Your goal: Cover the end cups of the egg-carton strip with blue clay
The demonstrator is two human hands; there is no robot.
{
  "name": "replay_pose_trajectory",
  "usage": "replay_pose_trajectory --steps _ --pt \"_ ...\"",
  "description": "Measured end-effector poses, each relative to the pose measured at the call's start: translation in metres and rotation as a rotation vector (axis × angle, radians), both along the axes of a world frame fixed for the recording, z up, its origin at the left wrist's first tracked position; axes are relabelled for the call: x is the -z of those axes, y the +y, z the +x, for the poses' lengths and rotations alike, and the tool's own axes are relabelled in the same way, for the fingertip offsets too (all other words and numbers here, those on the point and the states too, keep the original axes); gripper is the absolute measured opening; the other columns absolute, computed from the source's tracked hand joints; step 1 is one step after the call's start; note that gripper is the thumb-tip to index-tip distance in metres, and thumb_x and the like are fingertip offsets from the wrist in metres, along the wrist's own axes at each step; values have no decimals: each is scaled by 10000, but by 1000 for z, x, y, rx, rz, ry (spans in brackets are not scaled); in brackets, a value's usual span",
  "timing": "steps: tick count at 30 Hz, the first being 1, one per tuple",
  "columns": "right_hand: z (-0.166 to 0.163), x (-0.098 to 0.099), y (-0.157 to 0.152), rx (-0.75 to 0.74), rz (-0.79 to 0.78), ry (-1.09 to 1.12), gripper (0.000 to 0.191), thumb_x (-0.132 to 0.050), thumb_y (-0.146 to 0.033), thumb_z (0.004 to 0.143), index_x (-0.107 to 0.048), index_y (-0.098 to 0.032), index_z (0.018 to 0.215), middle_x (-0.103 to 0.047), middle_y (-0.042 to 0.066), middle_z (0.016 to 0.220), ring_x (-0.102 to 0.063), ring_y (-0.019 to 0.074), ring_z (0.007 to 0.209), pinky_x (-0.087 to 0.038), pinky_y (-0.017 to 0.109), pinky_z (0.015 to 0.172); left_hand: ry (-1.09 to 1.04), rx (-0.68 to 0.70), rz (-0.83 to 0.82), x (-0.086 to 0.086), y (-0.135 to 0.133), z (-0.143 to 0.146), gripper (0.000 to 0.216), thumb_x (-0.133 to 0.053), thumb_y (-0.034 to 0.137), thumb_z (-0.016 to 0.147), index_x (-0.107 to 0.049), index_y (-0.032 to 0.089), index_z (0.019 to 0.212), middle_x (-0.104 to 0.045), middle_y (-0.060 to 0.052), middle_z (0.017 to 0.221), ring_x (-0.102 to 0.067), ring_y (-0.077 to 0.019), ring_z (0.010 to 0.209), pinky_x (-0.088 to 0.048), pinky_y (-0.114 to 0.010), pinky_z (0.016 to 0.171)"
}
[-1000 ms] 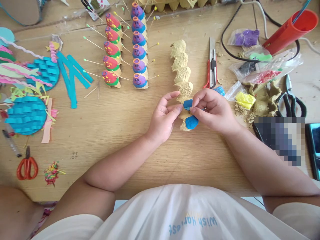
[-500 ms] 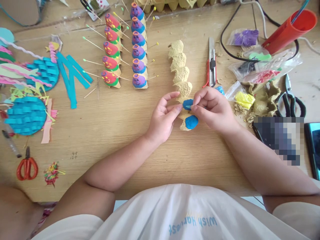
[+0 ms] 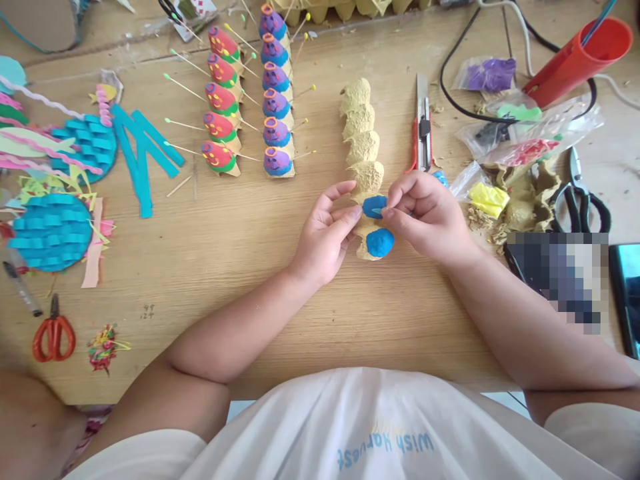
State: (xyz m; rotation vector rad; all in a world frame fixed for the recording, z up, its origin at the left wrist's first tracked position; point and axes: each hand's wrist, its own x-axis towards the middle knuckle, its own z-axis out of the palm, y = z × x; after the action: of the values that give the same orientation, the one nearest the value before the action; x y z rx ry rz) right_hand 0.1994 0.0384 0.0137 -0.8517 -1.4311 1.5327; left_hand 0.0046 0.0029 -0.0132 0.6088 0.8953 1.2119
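A strip of tan egg-carton cups (image 3: 363, 145) lies lengthwise before me, bare pulp on its far cups. Blue modelling clay (image 3: 380, 243) covers part of the nearest cup, and a second blue clay patch (image 3: 371, 206) sits on the cup beyond it. My left hand (image 3: 324, 237) grips the strip's left side, thumb pressed near the second patch. From the other side, my right hand (image 3: 431, 217) pinches a small, pale pointed tool (image 3: 377, 211), its tip at that second patch. Most of the tool is hidden by the fingers.
Two finished-looking carton caterpillars, one red-green (image 3: 220, 100) and one purple-blue (image 3: 276, 103), stand back left with pins sticking out. A box cutter (image 3: 423, 127) lies right of the strip. Further right are yellow clay (image 3: 489, 200), black-handled scissors (image 3: 580, 200) and a red cup (image 3: 580, 63).
The near end of the strip has turned slightly, shifting the blue clay a little left and showing more of the nearest patch. Both hands keep their grips.
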Motion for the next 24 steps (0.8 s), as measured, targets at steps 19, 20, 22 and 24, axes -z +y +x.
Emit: replay_pose_trajectory --steps 19,20,22,24 --pt "-2 3 2 -32 114 52 324 -953 -314 934 -635 -257 942 -511 -101 648 -400 70 508 -328 232 483 -80 -15 -89 -9 3 0 375 -970 269 930 -737 303 1222 -731 101 764 -691 -62 625 -514 -169 592" --pt "-1 3 2 -35 113 50 323 -953 -313 933 -635 -257 939 -509 -101 648 -397 71 509 -325 233 482 -79 -11 -85 -8 3 -1 370 -966 271 937 -735 304 1224 -715 104 751 -685 -60 615 -510 -168 585" --pt "-1 3 1 -41 113 50 318 -952 -319 935 -640 -257 932 -510 -97 654 -391 72 513 -317 235 482 -83 -6 -72 -7 3 -1 374 -965 277 942 -732 305 1233 -701 104 738 -682 -63 606 -510 -171 581" --pt "0 3 1 -34 114 51 315 -953 -331 937 -648 -254 919 -517 -91 663 -387 72 520 -312 238 487 -91 -4 -60 -6 3 -2 394 -973 286 935 -729 303 1243 -713 100 745 -695 -74 616 -530 -181 596"
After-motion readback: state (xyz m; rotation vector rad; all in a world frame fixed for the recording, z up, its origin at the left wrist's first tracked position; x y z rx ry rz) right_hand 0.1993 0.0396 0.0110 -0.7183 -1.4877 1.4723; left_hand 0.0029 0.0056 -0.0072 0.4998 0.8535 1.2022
